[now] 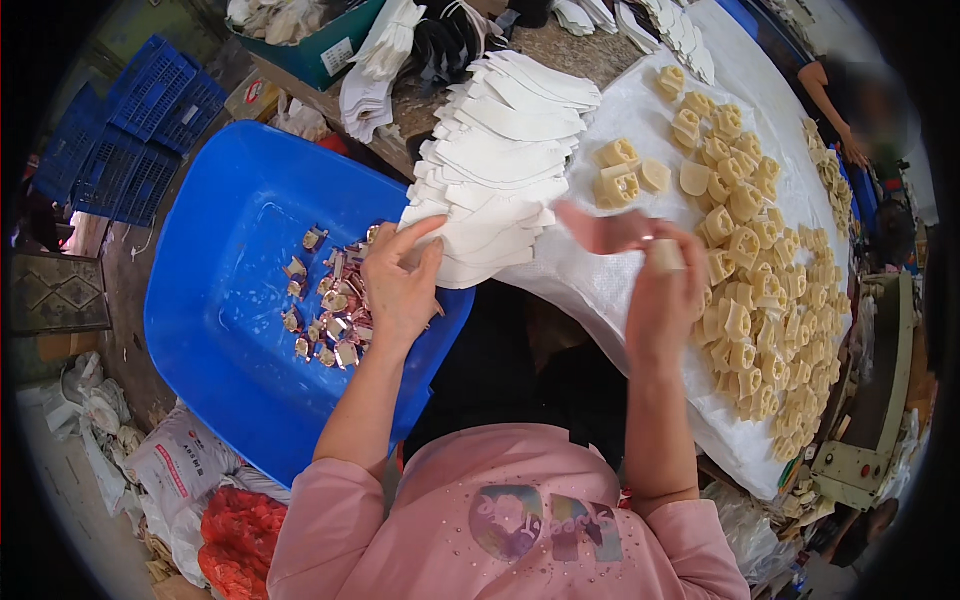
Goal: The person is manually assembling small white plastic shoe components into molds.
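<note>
My left hand [398, 285] rests at the near left edge of a fanned stack of white curved cut pieces [500, 150], index finger and thumb apart and touching it. The other fingers of that hand are partly hidden. To the right, my right hand [665, 300] is raised over the white sheet, its fingers closed on a small cream block [667, 256]. A shiny pink strip [607, 230], smeared by motion, reaches left from the same fingers. Whether strip and block are joined, I cannot tell. Many hollow cream plastic pieces [745, 245] lie heaped beyond this hand.
A blue tub [215, 330] at left holds several shiny pink-and-cream pieces [335, 310]. The white sheet [600, 270] covers the table. Blue crates [150, 110] stand far left, a green box [320, 55] behind the tub. Another person's arm [830, 105] shows at far right.
</note>
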